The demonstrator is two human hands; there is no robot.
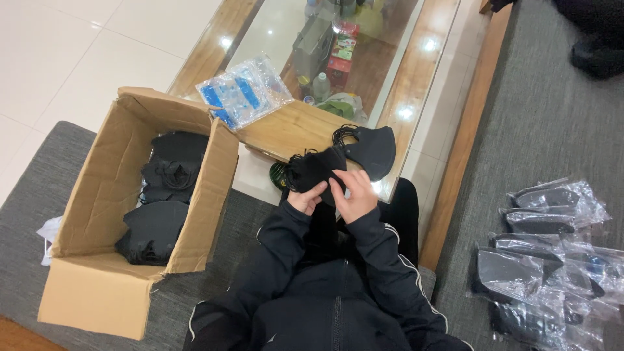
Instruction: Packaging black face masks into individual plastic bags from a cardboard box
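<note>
Both my hands hold a small stack of black face masks [320, 168] in front of my chest. My left hand [307, 197] grips the stack from below on the left, and my right hand [355, 195] pinches it on the right. One black mask [372, 151] sticks out up and to the right, its ear loops curling at the top. An open cardboard box [104, 214] to my left holds more black masks [159, 201] in piles.
A pile of clear bags with black masks [543, 253] lies on the grey sofa at right. A bundle of clear packets with blue print [242, 91] rests on the glass-topped wooden table [416, 71]. Bottles and cartons sit under the glass.
</note>
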